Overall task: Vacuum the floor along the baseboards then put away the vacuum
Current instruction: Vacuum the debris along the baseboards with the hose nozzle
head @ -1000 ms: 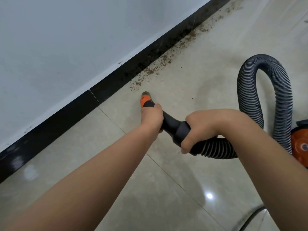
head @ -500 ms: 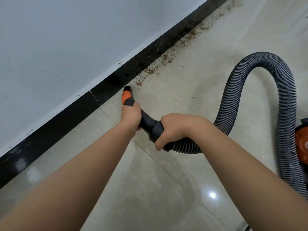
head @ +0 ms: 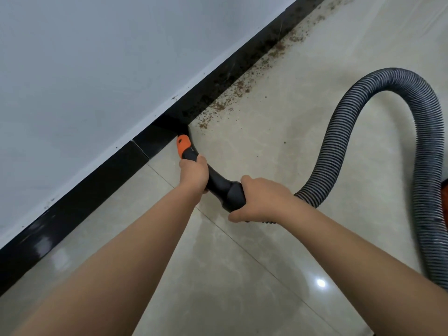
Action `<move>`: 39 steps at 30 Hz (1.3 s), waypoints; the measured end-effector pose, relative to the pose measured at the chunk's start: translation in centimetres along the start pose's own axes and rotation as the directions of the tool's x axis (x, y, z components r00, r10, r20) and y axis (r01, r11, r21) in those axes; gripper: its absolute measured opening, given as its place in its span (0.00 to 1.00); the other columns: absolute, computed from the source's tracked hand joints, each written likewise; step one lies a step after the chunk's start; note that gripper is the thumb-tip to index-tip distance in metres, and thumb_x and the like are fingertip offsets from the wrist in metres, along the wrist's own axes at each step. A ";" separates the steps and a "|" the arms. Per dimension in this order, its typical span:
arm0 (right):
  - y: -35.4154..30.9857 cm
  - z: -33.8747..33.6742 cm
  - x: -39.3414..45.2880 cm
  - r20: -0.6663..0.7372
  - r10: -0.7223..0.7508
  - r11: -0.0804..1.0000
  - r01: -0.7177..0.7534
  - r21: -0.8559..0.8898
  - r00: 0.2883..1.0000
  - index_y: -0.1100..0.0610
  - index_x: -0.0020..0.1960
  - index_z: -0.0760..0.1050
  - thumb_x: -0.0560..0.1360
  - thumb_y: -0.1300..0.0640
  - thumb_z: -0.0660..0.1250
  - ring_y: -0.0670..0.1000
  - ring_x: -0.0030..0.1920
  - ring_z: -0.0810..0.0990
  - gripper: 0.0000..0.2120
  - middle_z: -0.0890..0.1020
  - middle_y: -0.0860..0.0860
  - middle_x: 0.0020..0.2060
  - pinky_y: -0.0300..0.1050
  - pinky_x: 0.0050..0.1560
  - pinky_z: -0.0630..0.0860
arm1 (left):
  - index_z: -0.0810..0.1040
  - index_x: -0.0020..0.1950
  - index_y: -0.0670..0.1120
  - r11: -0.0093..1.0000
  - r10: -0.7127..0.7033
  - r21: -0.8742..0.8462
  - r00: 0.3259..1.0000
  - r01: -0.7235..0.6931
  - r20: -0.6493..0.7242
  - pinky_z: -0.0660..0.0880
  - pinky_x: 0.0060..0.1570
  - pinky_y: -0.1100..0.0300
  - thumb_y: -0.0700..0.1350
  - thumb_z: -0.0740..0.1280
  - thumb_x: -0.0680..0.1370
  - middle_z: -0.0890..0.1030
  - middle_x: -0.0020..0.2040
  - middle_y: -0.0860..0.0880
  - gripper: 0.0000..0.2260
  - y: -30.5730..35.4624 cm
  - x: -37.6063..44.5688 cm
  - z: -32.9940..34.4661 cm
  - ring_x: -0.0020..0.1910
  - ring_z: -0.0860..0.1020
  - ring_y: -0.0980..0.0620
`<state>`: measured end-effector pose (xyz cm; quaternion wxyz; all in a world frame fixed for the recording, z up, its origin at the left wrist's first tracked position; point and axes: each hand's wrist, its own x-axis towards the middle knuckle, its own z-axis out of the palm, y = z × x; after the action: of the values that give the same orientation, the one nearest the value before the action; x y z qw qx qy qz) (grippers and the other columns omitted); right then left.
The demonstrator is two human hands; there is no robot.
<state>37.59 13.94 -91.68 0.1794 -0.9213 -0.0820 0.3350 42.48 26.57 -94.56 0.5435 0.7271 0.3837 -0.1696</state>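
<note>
Orange nozzle (head: 183,143) touches the black baseboard (head: 97,187).
Left hand (head: 194,172) and right hand (head: 260,200) both grip the black handle (head: 221,187) with curled fingers.

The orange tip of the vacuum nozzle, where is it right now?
In the head view, the orange nozzle tip sits centre-left against the black baseboard, just short of the brown crumbs, ahead of the left hand.

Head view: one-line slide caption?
Both hands, left hand ahead of right hand, hold the vacuum nozzle at the black baseboard, brown debris ahead.
</note>
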 end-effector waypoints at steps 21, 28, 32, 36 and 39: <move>0.8 -6.6 -3.5 0.247 0.088 0.996 -0.082 -0.035 0.965 0.54 0.41 0.79 0.63 0.43 0.73 0.50 0.39 0.83 0.15 0.83 0.50 0.37 0.44 0.43 0.79 | 0.63 0.66 0.44 0.988 -0.081 -0.112 0.973 0.107 0.216 0.70 0.36 0.58 0.48 0.55 0.81 0.70 0.55 0.44 0.16 1.9 -2.9 2.5 0.49 0.71 0.46; -0.2 -5.0 -2.3 0.223 0.030 0.999 -0.035 0.016 0.974 0.55 0.39 0.77 0.66 0.48 0.72 0.51 0.35 0.82 0.11 0.82 0.50 0.35 0.42 0.37 0.79 | 0.60 0.70 0.43 0.983 -0.080 -0.160 0.996 0.084 0.036 0.71 0.46 0.53 0.49 0.54 0.81 0.70 0.54 0.43 0.19 1.0 -1.8 1.4 0.48 0.71 0.45; -0.9 -3.4 -1.4 0.142 -0.035 0.999 0.030 0.043 0.989 0.53 0.40 0.66 0.68 0.49 0.71 0.50 0.34 0.79 0.14 0.80 0.49 0.37 0.39 0.30 0.73 | 0.58 0.72 0.44 0.987 -0.074 -0.142 0.997 0.071 -0.022 0.72 0.46 0.51 0.50 0.53 0.81 0.71 0.59 0.42 0.20 0.8 -0.7 0.3 0.52 0.72 0.44; -0.9 -3.1 -1.2 0.146 -0.082 0.997 0.079 0.022 0.986 0.51 0.40 0.65 0.67 0.49 0.72 0.48 0.35 0.79 0.15 0.79 0.47 0.37 0.41 0.33 0.75 | 0.58 0.71 0.43 0.983 -0.077 -0.169 0.996 0.067 -0.052 0.73 0.48 0.50 0.49 0.54 0.81 0.72 0.58 0.41 0.20 0.2 -1.2 -0.3 0.50 0.72 0.44; -0.6 -3.9 -1.9 0.189 -0.122 0.992 0.114 0.050 0.974 0.50 0.42 0.69 0.66 0.50 0.73 0.47 0.35 0.79 0.13 0.80 0.47 0.37 0.42 0.35 0.76 | 0.60 0.70 0.44 0.939 -0.132 -0.326 0.991 0.113 -0.034 0.73 0.48 0.51 0.48 0.57 0.80 0.71 0.56 0.43 0.20 -0.7 -2.1 -0.7 0.50 0.72 0.46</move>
<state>38.58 12.89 -87.56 0.2081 -0.8747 -0.1470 0.4124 40.46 26.53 -93.37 0.6329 0.6072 0.4656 -0.1178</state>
